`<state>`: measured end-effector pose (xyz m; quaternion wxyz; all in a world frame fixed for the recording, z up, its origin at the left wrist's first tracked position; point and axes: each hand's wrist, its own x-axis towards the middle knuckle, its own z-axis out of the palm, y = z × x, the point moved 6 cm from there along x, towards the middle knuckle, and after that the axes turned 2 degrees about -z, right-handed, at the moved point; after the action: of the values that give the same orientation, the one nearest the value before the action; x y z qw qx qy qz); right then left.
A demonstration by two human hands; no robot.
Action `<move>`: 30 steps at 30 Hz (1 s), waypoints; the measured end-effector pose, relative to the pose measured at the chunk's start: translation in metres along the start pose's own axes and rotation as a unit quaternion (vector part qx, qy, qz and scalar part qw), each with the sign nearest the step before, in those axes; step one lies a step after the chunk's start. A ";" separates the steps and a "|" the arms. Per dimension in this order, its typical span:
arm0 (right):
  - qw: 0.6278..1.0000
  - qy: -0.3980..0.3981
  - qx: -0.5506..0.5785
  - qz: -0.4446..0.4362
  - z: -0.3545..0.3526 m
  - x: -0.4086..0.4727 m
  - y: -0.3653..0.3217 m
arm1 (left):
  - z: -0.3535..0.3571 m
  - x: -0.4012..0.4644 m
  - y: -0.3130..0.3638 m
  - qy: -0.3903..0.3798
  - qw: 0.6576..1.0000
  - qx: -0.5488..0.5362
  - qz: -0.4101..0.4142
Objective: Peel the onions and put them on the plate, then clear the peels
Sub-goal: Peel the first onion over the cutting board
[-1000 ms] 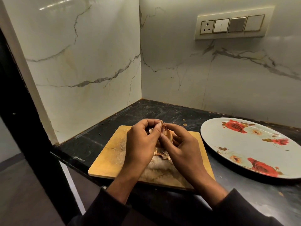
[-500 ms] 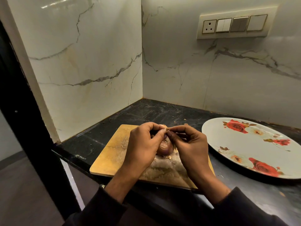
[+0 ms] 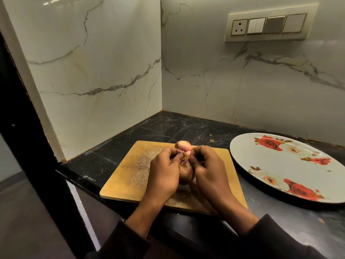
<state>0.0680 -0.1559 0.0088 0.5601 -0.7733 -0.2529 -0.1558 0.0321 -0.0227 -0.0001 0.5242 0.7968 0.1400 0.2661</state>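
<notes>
Behind both hands (image 3: 186, 171), a second onion (image 3: 183, 145) now shows.

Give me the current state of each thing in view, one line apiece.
Left hand: grips the held onion, fingertips pinching skin at its top.
Right hand: pinches the same skin.
Held onion: over the board, partly skinned.
Second onion: on the board's far edge, untouched.
Cutting board: flat on the counter.
Plate: holds no onions.
</notes>
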 end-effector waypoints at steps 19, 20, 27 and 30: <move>0.942 0.000 0.301 0.148 0.005 0.001 0.015 | -0.007 0.001 -0.019 0.052 0.994 -0.068 -0.069; 0.945 0.002 0.297 0.139 0.003 0.002 0.013 | -0.008 0.001 -0.020 0.050 0.994 -0.071 -0.068; 0.999 -0.012 0.038 -0.007 0.000 -0.001 -0.006 | -0.015 -0.003 -0.007 0.055 0.997 -0.052 -0.014; 0.999 -0.032 0.016 -0.026 0.007 -0.002 -0.008 | -0.016 -0.005 0.001 0.055 0.998 -0.018 0.032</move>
<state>0.0610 -0.1481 0.0121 0.5595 -0.7622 -0.2932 -0.1417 0.0193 -0.0133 0.0043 0.5209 0.7755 0.1382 0.3289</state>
